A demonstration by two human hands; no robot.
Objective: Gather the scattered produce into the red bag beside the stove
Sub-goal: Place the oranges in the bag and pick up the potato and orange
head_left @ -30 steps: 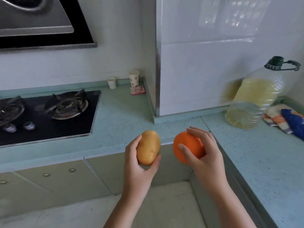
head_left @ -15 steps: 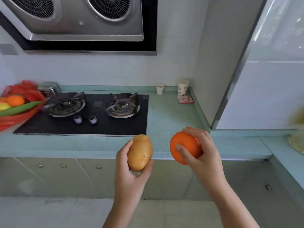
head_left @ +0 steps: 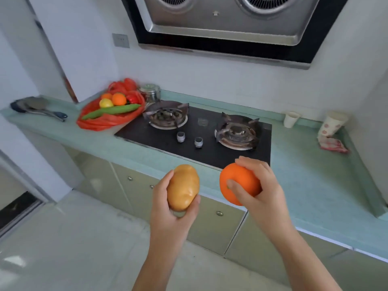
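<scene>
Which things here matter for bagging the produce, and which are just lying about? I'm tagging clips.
Job: potato in left hand; orange in right hand; red bag.
Lying about: stove; metal tin; paper cups; spatula.

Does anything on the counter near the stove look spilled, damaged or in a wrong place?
Nothing looks spilled or broken. One small oddity: the red bag slumps open at the stove's left edge, its plastic close to the left burner. A crumpled wrapper lies beside the paper cup.
</scene>
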